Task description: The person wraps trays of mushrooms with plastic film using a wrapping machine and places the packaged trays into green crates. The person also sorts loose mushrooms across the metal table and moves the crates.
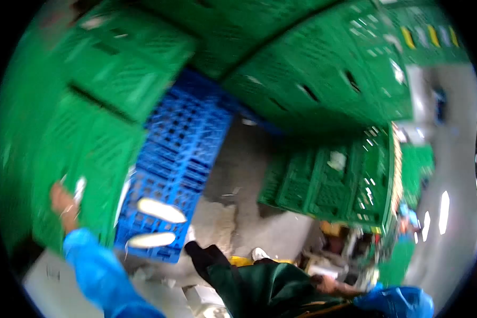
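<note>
My left hand (64, 205), at the end of a blue sleeve, is at the side of a green plastic crate (103, 151) on the left. It seems to touch the crate, but blur hides how its fingers are bent. Two long white radishes, one upper (161, 210) and one lower (151, 240), lie on the blue pallet (188, 124) beside that crate. Low in front of my dark green apron (270, 289) is my right hand (327, 284). Its fingers are smeared, and I cannot make out anything in them.
Stacked green crates (307, 85) form a wall at the back. Another crate stack (328, 185) stands to the right on the grey floor (238, 164). Cluttered items (334, 249) lie near its lower edge. A white box (201, 299) is by my feet.
</note>
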A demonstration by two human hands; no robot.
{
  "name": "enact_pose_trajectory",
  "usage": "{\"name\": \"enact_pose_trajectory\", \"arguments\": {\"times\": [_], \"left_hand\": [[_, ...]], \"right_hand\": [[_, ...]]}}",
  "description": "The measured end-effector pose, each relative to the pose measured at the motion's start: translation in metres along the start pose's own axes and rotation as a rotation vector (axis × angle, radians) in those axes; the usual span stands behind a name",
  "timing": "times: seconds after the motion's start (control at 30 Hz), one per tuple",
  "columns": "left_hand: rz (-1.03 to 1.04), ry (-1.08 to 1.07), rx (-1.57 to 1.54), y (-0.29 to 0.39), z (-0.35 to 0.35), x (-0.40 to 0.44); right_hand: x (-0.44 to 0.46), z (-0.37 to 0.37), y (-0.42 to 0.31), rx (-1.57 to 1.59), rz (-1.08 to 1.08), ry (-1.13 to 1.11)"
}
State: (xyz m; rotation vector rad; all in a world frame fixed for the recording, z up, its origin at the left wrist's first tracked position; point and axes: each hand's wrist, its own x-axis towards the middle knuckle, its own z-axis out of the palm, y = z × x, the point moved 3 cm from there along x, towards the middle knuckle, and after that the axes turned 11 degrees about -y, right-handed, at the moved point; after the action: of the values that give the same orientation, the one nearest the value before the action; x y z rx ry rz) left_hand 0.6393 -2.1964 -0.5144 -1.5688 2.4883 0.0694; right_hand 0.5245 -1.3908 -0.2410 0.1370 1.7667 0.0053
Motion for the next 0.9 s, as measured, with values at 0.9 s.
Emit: {"name": "enact_pose_trajectory", "arguments": {"times": [0.9], "left_hand": [[0.649, -0.305, -0.178, 0.158, -0.264, -0.258]], "right_hand": [[-0.114, -0.008, -0.108, 0.481, -0.666, 0.471]]}}
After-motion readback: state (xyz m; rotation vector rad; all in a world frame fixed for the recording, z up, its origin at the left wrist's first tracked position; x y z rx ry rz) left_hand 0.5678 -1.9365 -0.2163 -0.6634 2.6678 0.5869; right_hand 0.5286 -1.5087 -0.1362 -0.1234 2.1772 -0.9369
